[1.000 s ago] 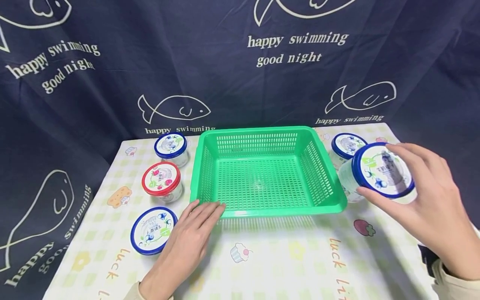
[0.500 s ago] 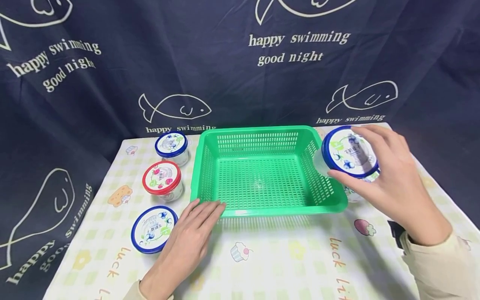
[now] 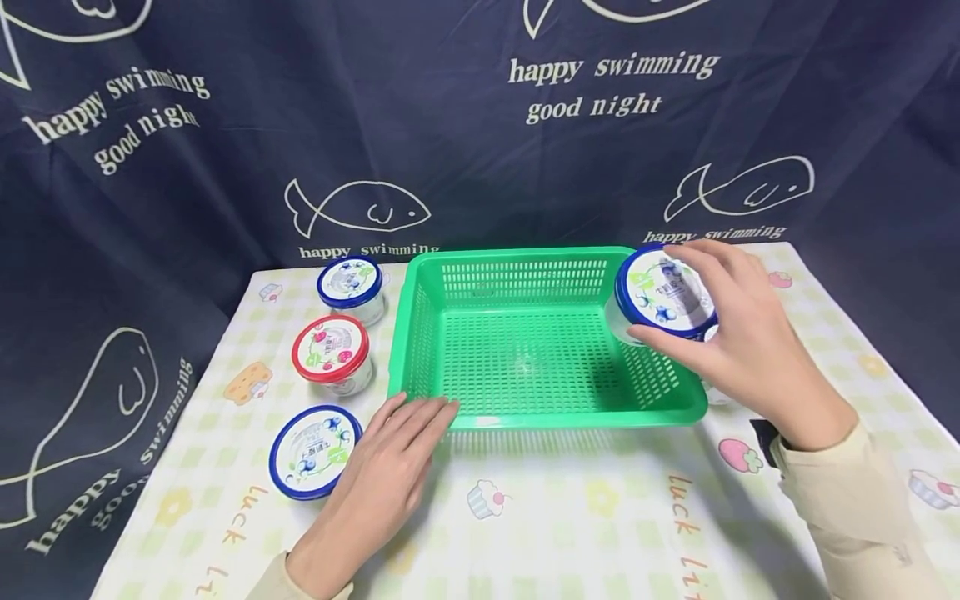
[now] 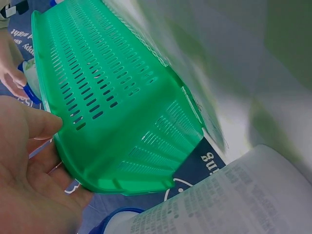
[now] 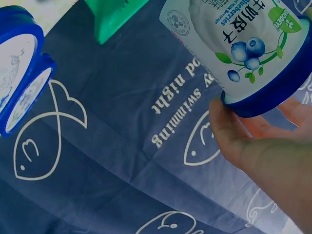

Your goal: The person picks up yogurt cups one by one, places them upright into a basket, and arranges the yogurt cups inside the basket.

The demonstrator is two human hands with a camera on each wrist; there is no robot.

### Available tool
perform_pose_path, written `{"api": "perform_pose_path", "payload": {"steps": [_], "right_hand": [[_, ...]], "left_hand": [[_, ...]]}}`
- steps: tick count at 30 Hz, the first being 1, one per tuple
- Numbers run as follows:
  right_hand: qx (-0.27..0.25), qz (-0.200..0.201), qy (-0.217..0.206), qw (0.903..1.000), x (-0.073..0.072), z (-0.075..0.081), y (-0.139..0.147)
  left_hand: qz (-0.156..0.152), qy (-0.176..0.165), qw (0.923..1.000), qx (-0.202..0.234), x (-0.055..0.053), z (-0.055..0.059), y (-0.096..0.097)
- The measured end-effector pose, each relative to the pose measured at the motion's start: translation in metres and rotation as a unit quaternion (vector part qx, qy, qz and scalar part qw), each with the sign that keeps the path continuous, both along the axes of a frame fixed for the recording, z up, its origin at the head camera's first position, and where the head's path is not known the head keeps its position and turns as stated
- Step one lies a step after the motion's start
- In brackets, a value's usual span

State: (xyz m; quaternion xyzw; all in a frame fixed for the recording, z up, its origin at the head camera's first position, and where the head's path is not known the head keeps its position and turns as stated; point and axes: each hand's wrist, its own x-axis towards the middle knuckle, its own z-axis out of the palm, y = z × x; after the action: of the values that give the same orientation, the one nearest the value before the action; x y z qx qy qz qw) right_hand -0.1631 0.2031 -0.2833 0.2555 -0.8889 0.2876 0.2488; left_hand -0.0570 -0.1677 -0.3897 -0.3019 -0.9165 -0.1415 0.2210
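Left hand (image 3: 390,475) pinching, right hand (image 3: 746,337) higher, gripping

Pale beige sleeves (image 3: 855,508), a black piece (image 3: 764,438) at the right cuff (image 3: 823,454)

Navy cloth (image 3: 465,158) (fish-printed), possibly curtaining, backs the table (image 3: 562,550).

Brightly lit table (image 3: 547,546), soft shadow beside the right sleeve (image 3: 847,508), dimmer wrist views, table blurred in the left.
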Motion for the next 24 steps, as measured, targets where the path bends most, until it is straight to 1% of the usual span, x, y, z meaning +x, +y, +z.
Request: {"api": "perform_pose_path", "payload": {"steps": [7, 11, 14, 18, 24], "right_hand": [[0.005, 0.005, -0.015, 0.9999, -0.012, -0.007, -0.001], [0.015, 0.007, -0.024, 0.9996, -0.018, -0.010, -0.004], [0.026, 0.008, -0.034, 0.9991, -0.021, -0.011, -0.005], [0.036, 0.009, -0.048, 0.9982, -0.025, -0.012, -0.005], [0.057, 0.019, -0.069, 0.9958, -0.032, -0.012, -0.007]], "left_hand": [[0.001, 0.006, 1.0000, -0.004, 0.000, -0.001, 0.000], [0.004, 0.001, 1.0000, -0.007, 0.001, -0.001, -0.001], [0.004, 0.000, 1.0000, -0.008, 0.001, -0.001, -0.001], [0.002, 0.007, 1.0000, -0.007, 0.000, -0.002, 0.000], [0.007, -0.003, 1.0000, -0.002, 0.000, -0.001, 0.000]]}}
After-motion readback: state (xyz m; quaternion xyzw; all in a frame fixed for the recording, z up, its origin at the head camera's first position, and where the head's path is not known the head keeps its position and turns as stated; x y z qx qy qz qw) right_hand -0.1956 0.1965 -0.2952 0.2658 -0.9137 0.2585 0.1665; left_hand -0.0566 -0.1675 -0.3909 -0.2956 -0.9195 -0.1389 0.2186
